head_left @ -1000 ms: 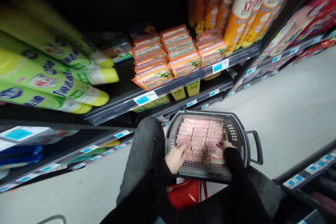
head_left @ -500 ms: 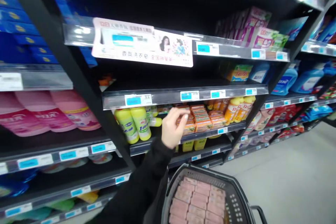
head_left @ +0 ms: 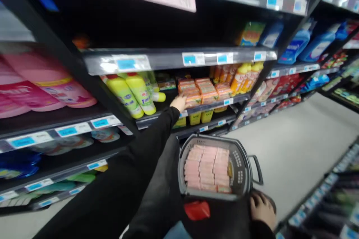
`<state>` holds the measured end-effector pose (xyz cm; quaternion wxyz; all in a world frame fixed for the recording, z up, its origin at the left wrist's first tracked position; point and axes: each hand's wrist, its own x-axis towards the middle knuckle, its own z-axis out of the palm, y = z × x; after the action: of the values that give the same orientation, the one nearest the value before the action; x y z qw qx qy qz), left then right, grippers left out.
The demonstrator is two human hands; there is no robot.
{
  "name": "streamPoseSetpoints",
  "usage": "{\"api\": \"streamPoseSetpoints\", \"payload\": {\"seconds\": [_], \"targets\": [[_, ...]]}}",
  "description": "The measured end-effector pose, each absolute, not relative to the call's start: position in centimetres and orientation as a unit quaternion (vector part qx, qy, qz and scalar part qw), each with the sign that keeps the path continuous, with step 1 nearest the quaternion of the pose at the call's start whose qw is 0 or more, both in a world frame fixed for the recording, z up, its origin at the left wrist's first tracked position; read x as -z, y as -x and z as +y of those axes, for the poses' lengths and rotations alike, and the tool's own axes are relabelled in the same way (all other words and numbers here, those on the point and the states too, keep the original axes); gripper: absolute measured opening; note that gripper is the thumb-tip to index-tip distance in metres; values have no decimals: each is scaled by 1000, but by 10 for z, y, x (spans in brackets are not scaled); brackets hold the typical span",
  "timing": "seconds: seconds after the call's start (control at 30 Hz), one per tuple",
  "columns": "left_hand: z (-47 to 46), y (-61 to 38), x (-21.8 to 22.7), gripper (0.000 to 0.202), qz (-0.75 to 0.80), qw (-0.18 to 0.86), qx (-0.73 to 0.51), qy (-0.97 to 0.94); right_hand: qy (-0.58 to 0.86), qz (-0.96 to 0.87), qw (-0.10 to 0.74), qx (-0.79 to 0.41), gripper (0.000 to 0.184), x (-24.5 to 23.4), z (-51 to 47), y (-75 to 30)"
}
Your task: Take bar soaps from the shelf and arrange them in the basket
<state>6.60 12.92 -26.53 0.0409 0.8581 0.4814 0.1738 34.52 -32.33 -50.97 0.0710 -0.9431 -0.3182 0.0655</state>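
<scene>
My left hand (head_left: 179, 102) reaches out on a black-sleeved arm to the middle shelf. It touches the front of the leftmost stack of orange soap packs (head_left: 206, 90); its fingers are small and blurred, so I cannot make out a grip. A grey basket (head_left: 241, 164) sits in front of my knees, filled with rows of pink packs (head_left: 207, 168). My right hand (head_left: 262, 209) rests on my dark trouser knee just below the basket's right corner, fingers loosely apart and holding nothing.
Yellow-green bottles (head_left: 131, 93) stand left of the orange packs and orange-yellow bottles (head_left: 241, 76) to their right. Pink jugs (head_left: 42, 89) fill the left bay. A grey aisle floor (head_left: 294, 149) runs to the right, with another shelf edge (head_left: 333, 190) at the lower right.
A second ago both hands were in the basket on the pink packs. My left hand then rose to the shelf and now touches the orange packs; my right hand has dropped to my knee.
</scene>
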Motion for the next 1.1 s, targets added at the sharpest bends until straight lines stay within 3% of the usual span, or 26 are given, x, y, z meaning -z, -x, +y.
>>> {"api": "streamPoseSetpoints", "payload": {"seconds": [0.13, 0.3, 0.43, 0.53, 0.6, 0.67, 0.73, 0.83, 0.9, 0.97, 1.03, 1.1], "targets": [[138, -71, 274, 32, 474, 44, -202, -856, 945, -314, 44, -84, 44, 511, -330, -342], [139, -74, 272, 20, 483, 52, -248, -838, 952, -276, 85, -98, 39, 503, -330, -335], [119, -71, 261, 28, 486, 90, -301, -815, 953, -258, 108, -113, 37, 498, -329, -335], [91, -65, 252, 24, 475, 76, -345, -806, 953, -239, 151, -112, 39, 492, -323, -331], [65, -62, 254, 28, 475, 97, -391, -783, 942, -214, 225, -126, 39, 481, -313, -320], [32, -65, 269, 33, 465, 189, -422, -755, 890, -202, 354, -203, 43, 464, -296, -299], [-9, -78, 299, 32, 423, 361, -391, -733, 766, -220, 499, -339, 56, 444, -275, -274], [-80, -107, 366, 29, 364, 597, -243, -673, 643, -236, 585, -434, 64, 422, -253, -247], [-120, -126, 408, 21, 369, 669, -139, -631, 669, -250, 554, -428, 57, 423, -251, -246], [-141, -137, 432, 17, 368, 663, -49, -650, 709, -264, 495, -427, 49, 438, -253, -263], [-133, -139, 429, 27, 357, 584, -7, -729, 765, -256, 396, -439, 43, 462, -251, -292], [-99, -133, 399, 37, 349, 449, -61, -820, 850, -219, 214, -429, 39, 491, -237, -326]]}}
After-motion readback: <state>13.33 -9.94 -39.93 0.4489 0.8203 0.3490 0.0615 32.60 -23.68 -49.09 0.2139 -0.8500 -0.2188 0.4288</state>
